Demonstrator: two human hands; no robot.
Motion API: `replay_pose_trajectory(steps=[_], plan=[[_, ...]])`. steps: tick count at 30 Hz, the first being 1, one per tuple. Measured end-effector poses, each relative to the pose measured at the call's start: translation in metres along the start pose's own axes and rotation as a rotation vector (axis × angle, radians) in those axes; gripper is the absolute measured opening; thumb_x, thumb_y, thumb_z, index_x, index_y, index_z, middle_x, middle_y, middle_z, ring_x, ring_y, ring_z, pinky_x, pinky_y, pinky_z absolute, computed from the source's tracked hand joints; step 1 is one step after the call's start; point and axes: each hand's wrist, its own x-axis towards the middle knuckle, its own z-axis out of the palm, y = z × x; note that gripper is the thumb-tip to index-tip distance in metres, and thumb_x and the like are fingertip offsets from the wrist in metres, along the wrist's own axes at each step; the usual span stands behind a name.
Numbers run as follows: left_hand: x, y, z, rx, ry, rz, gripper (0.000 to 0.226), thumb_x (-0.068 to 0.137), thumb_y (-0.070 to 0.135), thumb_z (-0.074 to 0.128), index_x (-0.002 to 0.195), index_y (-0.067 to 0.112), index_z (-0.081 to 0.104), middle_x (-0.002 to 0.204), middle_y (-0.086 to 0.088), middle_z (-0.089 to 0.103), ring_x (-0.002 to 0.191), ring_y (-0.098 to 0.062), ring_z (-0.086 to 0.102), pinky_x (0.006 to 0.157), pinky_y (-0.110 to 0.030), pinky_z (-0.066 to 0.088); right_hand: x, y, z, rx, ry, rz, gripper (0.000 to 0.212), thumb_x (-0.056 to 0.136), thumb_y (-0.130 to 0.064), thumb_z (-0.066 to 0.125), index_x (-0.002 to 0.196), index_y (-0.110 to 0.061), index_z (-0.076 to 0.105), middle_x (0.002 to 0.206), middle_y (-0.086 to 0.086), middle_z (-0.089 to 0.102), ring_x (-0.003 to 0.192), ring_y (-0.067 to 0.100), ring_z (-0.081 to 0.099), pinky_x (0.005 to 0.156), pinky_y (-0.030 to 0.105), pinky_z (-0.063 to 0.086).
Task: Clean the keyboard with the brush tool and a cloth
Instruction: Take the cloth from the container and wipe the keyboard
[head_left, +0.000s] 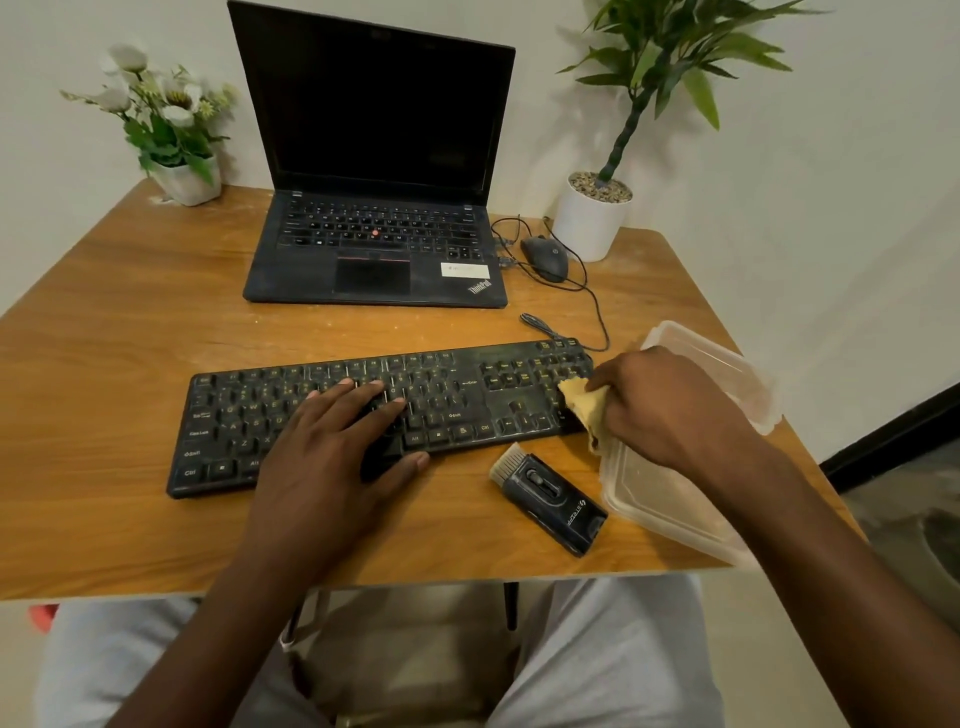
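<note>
Yellow cloth (584, 410) sits bunched in the right grip (670, 405) at the right end of the keyboard (467, 410). The left grip (332, 441) lies flat, released, on its middle keys. A hard wipe could snag keycaps or knock the nearby brush tool (550, 501) off the worktop (130, 322).

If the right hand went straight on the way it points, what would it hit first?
Likely the left hand, resting on the keyboard; only keys lie between it and the right hand with its cloth.
</note>
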Motion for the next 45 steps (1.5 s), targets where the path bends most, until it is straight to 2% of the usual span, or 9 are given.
replay_pose_trajectory(steps=[6,15,18,22,26,29,35,38,45], plan=[[-0.001,0.000,0.000,-0.004,0.006,0.003,0.080,0.088,0.084,0.035,0.153,0.039,0.051,0.163,0.008,0.045,0.154,-0.018,0.033,0.121,-0.040,0.022,0.028,-0.016,0.006,0.056,0.028,-0.001,0.054,0.094,-0.013,0.062,0.147,-0.023,0.064,0.141,0.010,0.068,0.124,0.033,0.066,0.102,0.045,0.056],[-0.001,-0.003,0.002,-0.009,0.010,0.002,0.077,0.090,0.083,0.040,0.153,0.039,0.051,0.164,0.009,0.044,0.155,-0.018,0.030,0.125,-0.043,0.023,0.000,-0.013,-0.001,-0.025,-0.076,-0.098,0.047,0.093,-0.019,0.059,0.138,-0.027,0.072,0.136,0.006,0.072,0.120,0.027,0.068,0.097,0.045,0.058],[-0.001,-0.002,0.002,-0.013,0.012,0.001,0.077,0.090,0.083,0.040,0.153,0.040,0.050,0.164,0.009,0.043,0.156,-0.017,0.030,0.125,-0.042,0.024,0.000,-0.006,-0.011,-0.009,-0.096,-0.065,0.046,0.092,-0.021,0.054,0.132,-0.027,0.075,0.127,0.010,0.076,0.113,0.029,0.070,0.093,0.045,0.060],[0.000,0.000,0.000,-0.013,-0.005,-0.011,0.076,0.092,0.081,0.045,0.155,0.040,0.047,0.166,0.009,0.040,0.157,-0.016,0.026,0.125,-0.041,0.020,0.021,-0.005,-0.016,0.091,0.033,0.030,0.044,0.094,-0.020,0.055,0.133,-0.025,0.075,0.121,0.013,0.076,0.101,0.030,0.070,0.087,0.046,0.061],[-0.001,0.000,-0.002,-0.010,-0.004,-0.008,0.075,0.092,0.082,0.045,0.155,0.040,0.047,0.166,0.010,0.041,0.157,-0.017,0.028,0.125,-0.040,0.019,0.046,-0.018,-0.004,0.085,0.074,0.070,0.046,0.097,-0.018,0.061,0.142,-0.020,0.069,0.134,0.014,0.072,0.116,0.034,0.069,0.099,0.044,0.057],[-0.001,0.001,-0.002,-0.008,-0.010,-0.009,0.075,0.092,0.081,0.045,0.156,0.041,0.046,0.167,0.010,0.039,0.157,-0.016,0.027,0.124,-0.039,0.018,0.049,-0.031,0.007,0.069,0.009,0.087,0.042,0.096,-0.015,0.060,0.137,-0.015,0.070,0.131,0.016,0.071,0.113,0.036,0.069,0.095,0.043,0.057],[0.000,-0.001,0.000,-0.004,-0.008,-0.013,0.080,0.090,0.088,0.038,0.155,0.042,0.045,0.167,0.010,0.040,0.157,-0.018,0.029,0.124,-0.043,0.022,0.049,-0.041,0.011,0.085,-0.032,-0.044,0.042,0.096,-0.017,0.061,0.136,-0.021,0.072,0.137,0.013,0.070,0.117,0.032,0.067,0.096,0.043,0.057],[0.001,0.000,0.000,-0.005,-0.009,-0.013,0.081,0.088,0.088,0.035,0.155,0.042,0.045,0.166,0.010,0.040,0.156,-0.018,0.029,0.125,-0.045,0.026,0.058,-0.033,0.002,0.196,0.065,0.012,0.039,0.096,-0.017,0.060,0.132,-0.024,0.075,0.126,0.011,0.075,0.102,0.029,0.070,0.086,0.040,0.058],[-0.001,0.002,-0.003,-0.028,-0.004,-0.016,0.077,0.089,0.082,0.042,0.155,0.043,0.045,0.168,0.012,0.037,0.157,-0.015,0.025,0.125,-0.041,0.020,0.066,-0.068,0.016,0.117,0.007,-0.058,0.042,0.099,-0.012,0.057,0.140,-0.017,0.067,0.125,0.017,0.071,0.113,0.035,0.067,0.094,0.045,0.059]])
